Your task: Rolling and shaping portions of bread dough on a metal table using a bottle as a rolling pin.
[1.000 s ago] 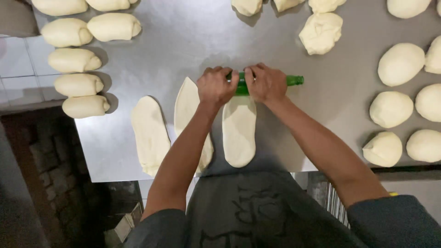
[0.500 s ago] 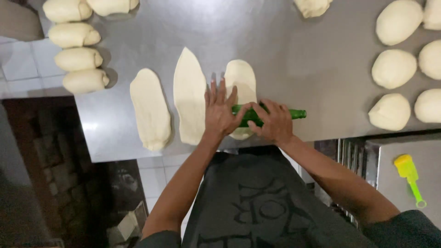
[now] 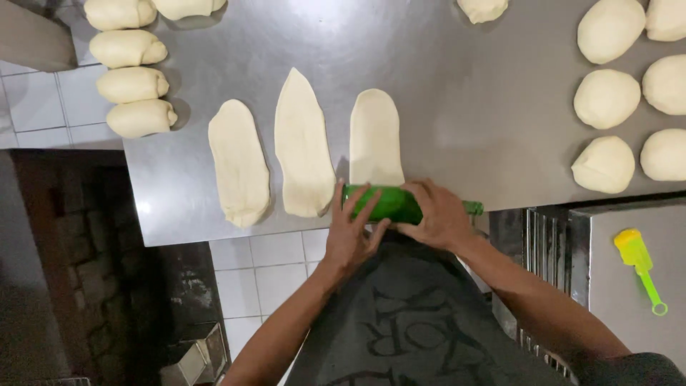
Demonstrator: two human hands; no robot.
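A green glass bottle (image 3: 389, 203) lies on its side at the near edge of the steel table (image 3: 457, 114), on the near end of the rightmost flattened dough strip (image 3: 376, 136). My left hand (image 3: 351, 232) lies over the bottle's left part with its fingers spread across the glass. My right hand (image 3: 437, 214) covers the bottle's right part, and the neck sticks out past it. Two more flattened dough strips, one middle (image 3: 304, 143) and one left (image 3: 239, 163), lie beside the first.
Several rolled dough logs (image 3: 132, 84) sit in a column at the table's left edge. Several round dough balls (image 3: 606, 99) sit at the right. A yellow-green brush (image 3: 639, 264) lies on a lower surface at the right. Tiled floor shows below the table edge.
Both hands rolled the bottle toward me along the rightmost strip, from its far end to the table's near edge. The strip now looks longer and flatter.
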